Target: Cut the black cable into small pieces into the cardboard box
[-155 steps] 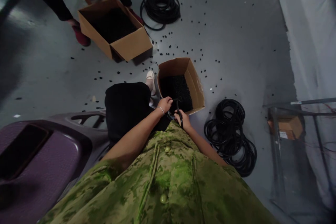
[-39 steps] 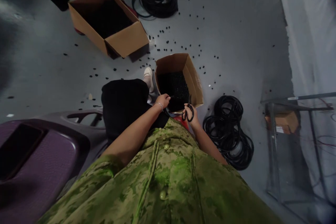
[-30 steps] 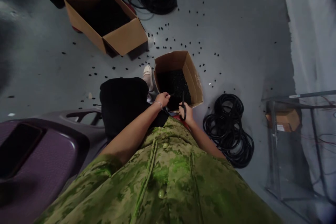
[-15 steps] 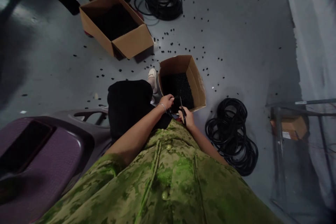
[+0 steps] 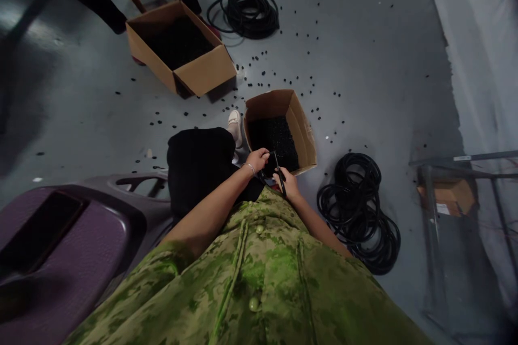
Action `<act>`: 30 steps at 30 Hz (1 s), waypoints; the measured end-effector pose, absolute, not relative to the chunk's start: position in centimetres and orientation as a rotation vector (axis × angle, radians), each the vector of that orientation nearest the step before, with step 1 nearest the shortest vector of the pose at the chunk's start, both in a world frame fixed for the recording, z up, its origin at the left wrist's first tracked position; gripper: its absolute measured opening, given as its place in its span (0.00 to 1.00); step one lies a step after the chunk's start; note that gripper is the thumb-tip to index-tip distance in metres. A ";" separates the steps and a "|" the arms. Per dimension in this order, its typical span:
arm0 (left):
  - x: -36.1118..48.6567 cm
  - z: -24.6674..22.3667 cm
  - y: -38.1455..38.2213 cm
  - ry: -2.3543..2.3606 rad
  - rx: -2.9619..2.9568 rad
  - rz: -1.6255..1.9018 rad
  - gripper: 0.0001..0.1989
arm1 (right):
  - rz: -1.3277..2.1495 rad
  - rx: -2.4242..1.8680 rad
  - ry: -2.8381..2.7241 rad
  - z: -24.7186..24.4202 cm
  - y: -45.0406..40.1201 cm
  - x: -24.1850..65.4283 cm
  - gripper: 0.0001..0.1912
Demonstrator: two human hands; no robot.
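Note:
My left hand (image 5: 257, 160), with a bracelet at the wrist, pinches a thin black hose (image 5: 272, 152) above the near side of an open cardboard box (image 5: 304, 132). Closed round the handles of dark scissors (image 5: 277, 160) is my right hand (image 5: 288, 181). The blades point away from me and meet the hose just right of my left fingertips. Small black pieces (image 5: 279, 132) fill the lower part of the box. Whether the blades are fully closed is too small to tell.
Coiled black hose (image 5: 356, 199) lies at the right, another coil (image 5: 253, 11) at the back. A second box (image 5: 206, 70) of black pieces stands before a seated person's legs (image 5: 97, 0). A purple stool (image 5: 101, 232) carries a phone (image 5: 44, 229). A metal frame (image 5: 431, 226) stands right.
The scissors and both hands stay almost in place, with the blades tipped slightly differently against the hose. The whole view has shifted down a little.

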State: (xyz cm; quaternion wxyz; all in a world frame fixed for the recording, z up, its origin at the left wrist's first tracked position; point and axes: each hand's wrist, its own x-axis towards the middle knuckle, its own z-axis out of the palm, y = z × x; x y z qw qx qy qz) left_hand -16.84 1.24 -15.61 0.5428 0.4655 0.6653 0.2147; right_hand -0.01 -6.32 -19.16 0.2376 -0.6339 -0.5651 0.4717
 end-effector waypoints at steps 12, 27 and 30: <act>-16.7 -15.4 1.2 1.563 1.100 0.513 0.07 | 1.275 -1.738 -1.560 -19.3 -6.4 0.0 0.19; -16.8 -15.9 1.3 1.505 1.067 0.580 0.05 | 1.223 -1.712 -1.636 -19.7 -6.3 0.3 0.18; -16.7 -16.2 1.3 1.510 1.089 0.591 0.05 | 1.244 -1.718 -1.606 -19.8 -6.4 0.3 0.19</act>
